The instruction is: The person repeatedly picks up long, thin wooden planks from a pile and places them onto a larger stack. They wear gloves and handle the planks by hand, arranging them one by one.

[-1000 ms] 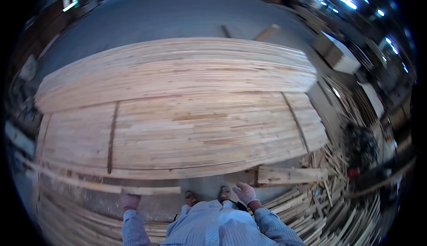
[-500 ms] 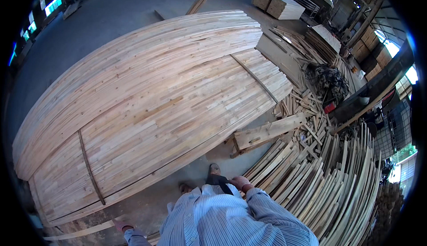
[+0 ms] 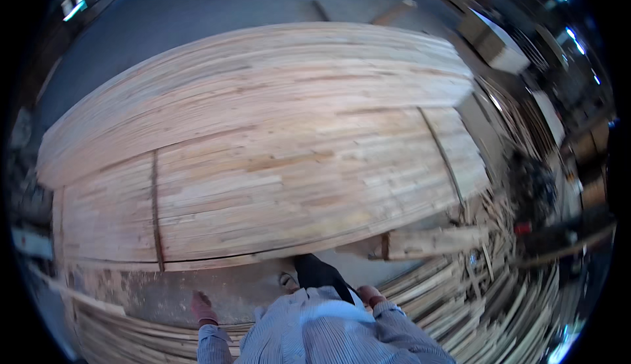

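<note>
My left hand [image 3: 204, 307] hangs low at the left, slightly blurred, its fingers stretched out and nothing seen in them. A pale wood strip [image 3: 98, 302] ends a short way left of it, apart from the hand. My right hand [image 3: 371, 295] is beside my dark trouser leg [image 3: 322, 275]; its fingers are hidden or too blurred to read, and no held thing shows. Ahead of both hands lies a wide, low stack of pale jointed boards [image 3: 296, 167], crossed by a dark narrow batten [image 3: 157, 213] at the left and another batten [image 3: 440, 153] at the right.
Many thin wood strips [image 3: 453, 311] lie in a pile at my right, and more strips [image 3: 138, 338] lie behind my left hand. A rough timber piece [image 3: 434, 242] juts out at the stack's near right corner. Scrap wood [image 3: 499, 226] litters the floor beyond it.
My view has swung, so the stack sits further right and more level. My left hand has moved forward and away from the strip's end. One leg has stepped toward the stack.
</note>
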Demonstrator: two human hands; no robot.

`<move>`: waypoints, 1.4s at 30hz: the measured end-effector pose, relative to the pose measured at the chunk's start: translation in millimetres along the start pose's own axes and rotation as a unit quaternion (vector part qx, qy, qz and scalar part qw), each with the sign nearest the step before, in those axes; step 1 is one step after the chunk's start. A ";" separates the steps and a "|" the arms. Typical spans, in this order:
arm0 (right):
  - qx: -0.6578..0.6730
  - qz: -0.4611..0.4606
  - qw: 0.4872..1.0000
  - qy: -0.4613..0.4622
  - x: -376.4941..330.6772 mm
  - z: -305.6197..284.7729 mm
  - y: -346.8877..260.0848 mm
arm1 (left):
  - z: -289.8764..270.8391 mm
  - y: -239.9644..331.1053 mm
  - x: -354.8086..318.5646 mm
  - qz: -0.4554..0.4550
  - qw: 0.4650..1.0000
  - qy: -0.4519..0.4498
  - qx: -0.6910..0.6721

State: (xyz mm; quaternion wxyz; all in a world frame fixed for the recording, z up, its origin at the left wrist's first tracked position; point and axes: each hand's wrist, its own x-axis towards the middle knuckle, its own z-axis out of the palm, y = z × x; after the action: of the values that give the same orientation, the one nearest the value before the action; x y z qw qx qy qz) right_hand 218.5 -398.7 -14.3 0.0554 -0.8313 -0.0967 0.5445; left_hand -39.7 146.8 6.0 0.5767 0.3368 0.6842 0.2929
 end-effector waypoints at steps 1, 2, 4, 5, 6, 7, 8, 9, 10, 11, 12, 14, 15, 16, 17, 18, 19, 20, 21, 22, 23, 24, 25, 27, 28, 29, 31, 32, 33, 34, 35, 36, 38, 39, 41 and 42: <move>-0.038 -0.041 0.998 -0.001 -10.6 -36.4 -27.1 | -4.9 -5.7 -1.6 -0.028 0.999 -0.032 -0.009; -0.017 -0.023 0.999 0.016 11.9 -42.8 -23.1 | -5.0 -16.9 -5.3 -0.058 0.995 -0.077 -0.015; -0.010 -0.008 1.000 0.015 49.1 -81.3 -37.7 | 11.0 -28.1 -18.1 -0.104 0.987 -0.119 -0.030; -0.046 -0.057 0.997 0.027 71.1 -102.6 -43.8 | 25.7 -19.7 -37.8 -0.127 0.983 -0.126 -0.030; -0.080 -0.103 0.991 0.039 107.4 -112.4 -36.6 | 31.1 -20.4 -40.3 -0.143 0.979 -0.145 -0.027; -0.116 -0.149 0.981 0.048 131.5 -124.8 -32.7 | 29.4 -29.2 -47.2 -0.159 0.974 -0.161 -0.025; -0.045 -0.148 0.983 0.094 124.2 -160.8 -62.1 | 34.4 -33.5 -43.5 -0.172 0.969 -0.178 -0.019; -0.060 -0.152 0.983 0.088 116.6 -206.0 -95.1 | 42.4 -34.9 -41.5 -0.182 0.967 -0.175 -0.027; -0.076 -0.155 0.982 0.079 110.5 -243.9 -123.9 | 46.5 -38.2 -43.5 -0.194 0.966 -0.170 -0.035; -0.091 -0.157 0.981 0.071 111.1 -264.6 -139.0 | 53.3 -37.2 -47.1 -0.206 0.963 -0.166 -0.042; -0.069 -0.152 0.981 0.097 123.3 -275.9 -145.2 | 65.4 -24.0 -51.4 -0.208 0.960 -0.180 -0.053; -0.031 -0.152 0.977 0.143 155.6 -306.4 -163.2 | 90.3 -0.7 -45.5 -0.184 0.967 -0.165 -0.059; -0.029 -0.164 0.972 0.168 163.0 -319.4 -179.9 | 96.4 5.1 -39.7 -0.171 0.971 -0.152 -0.066; -0.029 -0.178 0.965 0.189 157.2 -336.3 -203.5 | 95.1 2.6 -29.8 -0.175 0.969 -0.153 -0.083; -0.021 -0.182 0.959 0.216 153.0 -348.8 -221.1 | 99.1 5.1 -9.4 -0.182 0.965 -0.166 -0.092; -0.004 -0.191 0.955 0.228 159.3 -355.9 -236.6 | 100.1 6.9 7.7 -0.187 0.961 -0.179 -0.101; -0.016 -0.198 0.953 0.230 159.8 -363.7 -258.8 | 105.6 11.2 18.5 -0.196 0.959 -0.179 -0.105; -0.026 -0.203 0.951 0.233 155.7 -372.4 -283.9 | 114.0 17.9 29.0 -0.205 0.956 -0.179 -0.107; -0.035 -0.208 0.949 0.235 154.6 -377.5 -305.6 | 120.6 22.6 37.4 -0.214 0.954 -0.180 -0.108; -0.038 -0.239 0.934 0.261 157.8 -378.3 -319.4 | 126.9 24.0 49.2 -0.221 0.955 -0.167 -0.108; -0.060 -0.260 0.921 0.284 165.5 -381.6 -334.7 | 133.0 25.6 61.0 -0.227 0.956 -0.154 -0.107; -0.080 -0.281 0.906 0.306 174.6 -386.9 -351.3 | 139.0 27.2 73.0 -0.234 0.956 -0.141 -0.106; -0.101 -0.298 0.892 0.325 181.2 -387.7 -366.8 | 146.0 28.5 87.3 -0.226 0.956 -0.148 -0.117; -0.150 -0.301 0.877 0.344 196.2 -401.8 -431.4 | 165.6 35.4 126.3 -0.211 0.954 -0.157 -0.140; -0.171 -0.320 0.853 0.376 214.8 -408.9 -464.6 | 172.1 37.7 153.7 -0.221 0.945 -0.176 -0.164; -0.192 -0.318 0.840 0.395 223.6 -414.7 -491.2 | 180.7 40.3 170.3 -0.217 0.940 -0.186 -0.184; -0.214 -0.324 0.822 0.417 240.6 -430.2 -543.0 | 197.8 45.8 200.7 -0.211 0.930 -0.201 -0.224; -0.213 -0.330 0.818 0.421 249.8 -437.3 -566.1 | 209.5 58.1 210.1 -0.220 0.920 -0.214 -0.243; -0.242 -0.320 0.798 0.450 261.3 -444.7 -585.2 | 227.8 77.9 217.6 -0.227 0.910 -0.227 -0.261; -0.269 -0.313 0.776 0.477 274.4 -452.4 -602.7 | 245.4 95.6 227.7 -0.232 0.901 -0.238 -0.280; -0.296 -0.307 0.752 0.503 287.7 -460.0 -619.4 | 261.6 107.4 240.0 -0.241 0.892 -0.235 -0.302; -0.320 -0.300 0.737 0.514 300.5 -467.6 -630.5 | 277.1 115.2 249.8 -0.251 0.883 -0.230 -0.323; -0.361 -0.290 0.709 0.532 320.6 -481.0 -647.6 | 311.9 131.5 267.1 -0.253 0.875 -0.222 -0.349; -0.356 -0.308 0.691 0.549 318.9 -485.2 -660.8 | 328.4 139.9 276.0 -0.245 0.876 -0.218 -0.353; -0.329 -0.297 0.688 0.575 338.5 -490.2 -666.4 | 352.4 124.9 320.5 -0.249 0.818 -0.287 -0.432; -0.323 -0.316 0.672 0.587 349.0 -486.6 -676.7 | 358.7 106.8 352.9 -0.205 0.760 -0.375 -0.489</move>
State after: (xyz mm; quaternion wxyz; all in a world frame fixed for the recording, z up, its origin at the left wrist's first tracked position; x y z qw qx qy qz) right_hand 731.8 344.8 2.3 -0.0031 -0.8655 -0.4709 -0.1710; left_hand 289.2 497.3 -177.2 0.9198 -0.0568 0.2297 0.3131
